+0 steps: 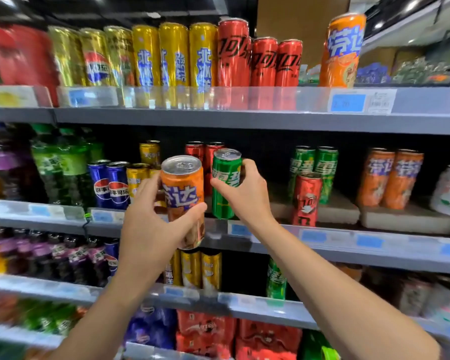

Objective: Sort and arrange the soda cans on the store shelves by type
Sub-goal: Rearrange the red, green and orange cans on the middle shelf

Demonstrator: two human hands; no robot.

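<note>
My left hand [151,216] grips an orange soda can [183,193], held upright in front of the middle shelf [322,237]. My right hand [244,193] is closed around a green soda can [225,178] just to its right, at the shelf's front edge. Behind them stand red cans [205,152], gold cans [149,153] and blue cola cans [112,185]. Further right on the same shelf are two green cans [315,162], a lone red can [305,200] and two orange cans [390,178].
The top shelf [244,100] holds gold cans, yellow cans [173,54], red cans [263,61] and one orange can [342,50]. Green bottles [60,165] stand at the middle left. Lower shelves carry purple bottles, yellow cans and red multipacks [234,333].
</note>
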